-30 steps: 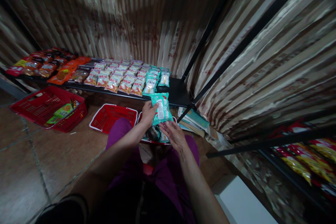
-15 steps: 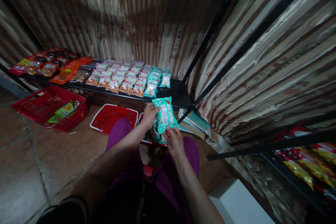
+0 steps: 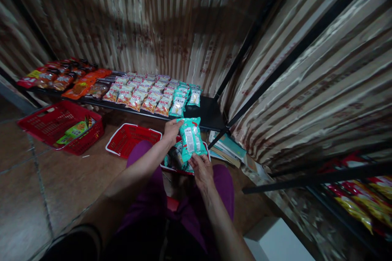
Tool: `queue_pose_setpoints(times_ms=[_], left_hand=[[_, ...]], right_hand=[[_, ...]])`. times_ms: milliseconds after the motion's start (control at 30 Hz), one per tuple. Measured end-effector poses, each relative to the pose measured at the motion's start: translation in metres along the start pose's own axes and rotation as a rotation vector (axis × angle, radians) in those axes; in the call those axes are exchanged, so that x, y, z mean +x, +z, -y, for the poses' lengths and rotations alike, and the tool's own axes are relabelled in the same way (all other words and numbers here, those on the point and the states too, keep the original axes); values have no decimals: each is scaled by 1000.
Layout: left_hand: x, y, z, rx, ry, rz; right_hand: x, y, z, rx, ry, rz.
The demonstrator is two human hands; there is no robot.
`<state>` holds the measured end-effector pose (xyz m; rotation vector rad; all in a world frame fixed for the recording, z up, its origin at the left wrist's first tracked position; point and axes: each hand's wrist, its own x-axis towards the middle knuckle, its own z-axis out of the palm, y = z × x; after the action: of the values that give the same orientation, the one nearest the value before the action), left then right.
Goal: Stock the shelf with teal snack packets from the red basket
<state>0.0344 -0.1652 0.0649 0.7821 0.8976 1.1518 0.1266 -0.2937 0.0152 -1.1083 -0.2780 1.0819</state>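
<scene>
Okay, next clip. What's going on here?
Someone holds a teal packet in both hands: the left hand grips its upper left corner, the right hand its lower edge. It is held over a red basket with more packets inside. On the black shelf ahead, other teal packets lie beside white-and-orange packets.

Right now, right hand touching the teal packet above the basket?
Touching. The head view shows the right hand gripping the near edge of the teal packet with its fingers.
</scene>
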Motion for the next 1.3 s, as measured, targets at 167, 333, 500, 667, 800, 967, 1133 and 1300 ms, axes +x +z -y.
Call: queue_pose_setpoints(times_ms=[167,333,500,667,800,967,1133,1300], left_hand=[[10,-6,-17,122,-91,184],[21,-10,-44,481,-10,457],[20,-7,-45,705,97,486],[20,-4,-33,858,291,289],[21,-4,-37,872,358,345],[17,-1,-43,946,422,482],[10,9,-42,958,458,542],[3,16,-46,1015,525,537]], right_hand=[[-2,-7,-1,-41,7,-11],[-3,-15,-6,-122,-14,34],[0,-19,-9,-195,-19,32],[-4,-18,-8,-172,-65,46],[-4,-22,4,-167,-44,128],[15,-12,33,-240,-230,138],[30,14,51,-392,-169,213],[26,24,49,-254,-98,294]])
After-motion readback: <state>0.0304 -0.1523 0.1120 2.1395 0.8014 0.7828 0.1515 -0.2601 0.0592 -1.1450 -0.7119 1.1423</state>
